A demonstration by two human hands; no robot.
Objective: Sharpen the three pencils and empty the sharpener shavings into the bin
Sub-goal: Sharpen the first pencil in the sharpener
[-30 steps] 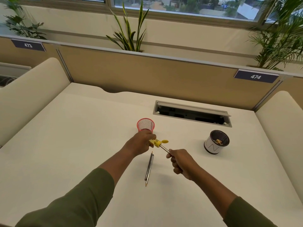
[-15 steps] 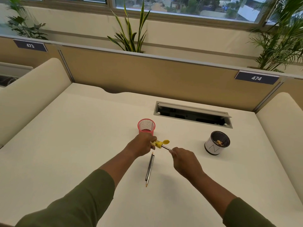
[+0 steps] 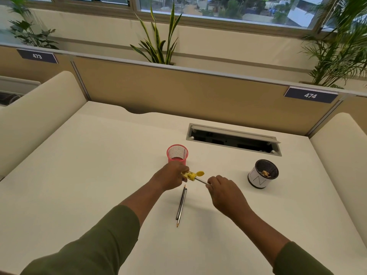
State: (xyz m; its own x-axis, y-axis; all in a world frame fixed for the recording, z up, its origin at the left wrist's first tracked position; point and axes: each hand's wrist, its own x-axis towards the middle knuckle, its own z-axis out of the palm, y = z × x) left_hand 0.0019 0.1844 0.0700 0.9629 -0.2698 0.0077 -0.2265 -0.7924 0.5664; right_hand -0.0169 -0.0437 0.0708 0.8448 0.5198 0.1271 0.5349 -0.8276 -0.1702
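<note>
My left hand (image 3: 171, 176) grips a small yellow sharpener (image 3: 192, 175) with its lid flipped open, just in front of the pink mesh cup (image 3: 177, 153). A dark pencil (image 3: 202, 181) is stuck into the sharpener, and my right hand (image 3: 224, 192) pinches its free end. Two more pencils (image 3: 181, 205) lie side by side on the white desk, between my forearms. A small black-and-white bin (image 3: 262, 174) with shavings inside stands to the right.
An open cable tray (image 3: 233, 138) is cut into the desk behind the bin. Padded side panels (image 3: 33, 108) flank the desk, and a tan divider (image 3: 178, 92) closes the back, with plants beyond it.
My right hand has rolled over on the pencil, knuckles now up, turning it in the sharpener. The left hand and sharpener stay in place.
</note>
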